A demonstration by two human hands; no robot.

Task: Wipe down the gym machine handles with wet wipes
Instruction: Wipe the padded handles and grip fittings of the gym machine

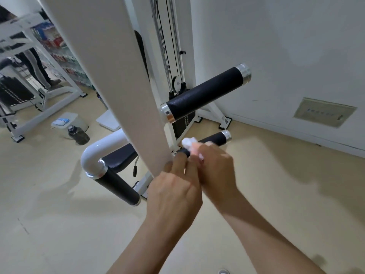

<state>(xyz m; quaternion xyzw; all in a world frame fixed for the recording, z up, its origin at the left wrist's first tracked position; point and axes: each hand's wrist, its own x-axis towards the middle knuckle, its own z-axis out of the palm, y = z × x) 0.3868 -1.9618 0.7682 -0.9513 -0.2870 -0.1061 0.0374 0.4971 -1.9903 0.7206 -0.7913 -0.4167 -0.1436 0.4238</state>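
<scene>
A white gym machine has a broad white beam (110, 76) running diagonally down the middle. Three black padded handles with chrome ends show: an upper one (205, 93), a lower thin one (215, 138) and a left one (118, 186) on a curved white tube. My right hand (215, 167) is shut on a crumpled white wet wipe (188, 143) pressed against the near end of the lower handle. Beside it, my left hand (175, 192) has its fingers curled at the foot of the beam, touching the same handle's end; what they grip is hidden.
A water bottle (79, 133) and a white tub with a wipes pack (66, 120) sit on the beige floor at left. Another white machine frame (41, 99) and a person's legs (35, 66) are far left. A white wall (286, 56) stands close on the right.
</scene>
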